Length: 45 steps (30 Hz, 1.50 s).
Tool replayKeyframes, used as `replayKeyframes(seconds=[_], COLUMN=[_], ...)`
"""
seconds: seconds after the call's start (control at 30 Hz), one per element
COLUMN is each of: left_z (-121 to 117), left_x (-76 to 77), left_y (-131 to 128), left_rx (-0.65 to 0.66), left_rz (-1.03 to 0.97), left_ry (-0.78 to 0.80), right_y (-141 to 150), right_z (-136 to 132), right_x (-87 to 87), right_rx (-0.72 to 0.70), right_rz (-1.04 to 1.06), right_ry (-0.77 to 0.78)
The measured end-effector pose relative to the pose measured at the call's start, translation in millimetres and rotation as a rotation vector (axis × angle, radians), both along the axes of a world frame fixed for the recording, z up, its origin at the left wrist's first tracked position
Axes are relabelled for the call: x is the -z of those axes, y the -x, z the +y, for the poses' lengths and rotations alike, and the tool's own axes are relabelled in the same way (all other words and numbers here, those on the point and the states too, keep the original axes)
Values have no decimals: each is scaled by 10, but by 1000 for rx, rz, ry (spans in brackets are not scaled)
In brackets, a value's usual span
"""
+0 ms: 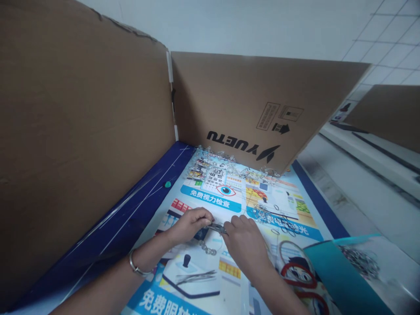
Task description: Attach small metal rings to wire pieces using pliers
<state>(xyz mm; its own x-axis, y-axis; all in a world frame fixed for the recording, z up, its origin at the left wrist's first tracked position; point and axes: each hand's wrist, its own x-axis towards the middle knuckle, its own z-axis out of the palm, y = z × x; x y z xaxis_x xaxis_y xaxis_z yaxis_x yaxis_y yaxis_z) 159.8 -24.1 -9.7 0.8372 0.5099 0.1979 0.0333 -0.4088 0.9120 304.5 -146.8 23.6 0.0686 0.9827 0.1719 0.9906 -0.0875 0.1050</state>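
Over the printed poster sheet, my two hands come together. My right hand is wrapped round a pair of pliers, whose metal jaws point left. At the jaw tips, my left hand is closed in a pinch; what its fingers hold is too small to make out. Just below hangs or lies a short row of metal rings; I cannot tell which. Nearer to me are several straight pieces of wire. Bent wire loops are spread to the right of my hands.
Cardboard panels stand at the left and back. Clear wire-like pieces lie along the back. Red-handled scissors are at right, beside a teal-edged container with metal pieces. Long wires lie left.
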Motion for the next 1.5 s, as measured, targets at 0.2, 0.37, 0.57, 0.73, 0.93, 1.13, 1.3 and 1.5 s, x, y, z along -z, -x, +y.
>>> replayKeyframes(seconds=[0.2,0.37,0.57,0.73,0.93,1.13,1.3,1.5], left_z=[12,12,7,21,23,12,15,17], left_x=[-24,-9,-32,-7,-13,-20,-14,-27], left_y=[-12,-12,-1,-5,-1,1,-5,-3], left_rx=[2,1,27,50,49,21,5,26], left_rz=[-62,-58,-62,-96,-85,-29,-24,-33], left_ry=[32,108,165,196,171,194,217,175], right_y=[0,-5,-12,-8,-10,-32,-45,-45], right_z=[5,-6,-14,-15,-15,-29,-32,-30], right_x=[-41,-68,-74,-82,-108,-110,-94,-84], right_rx=[6,-9,-17,-10,-7,-15,-30,-28], right_rz=[14,4,13,48,65,35,22,30], right_ry=[-1,-2,-4,11,11,3,-13,-34])
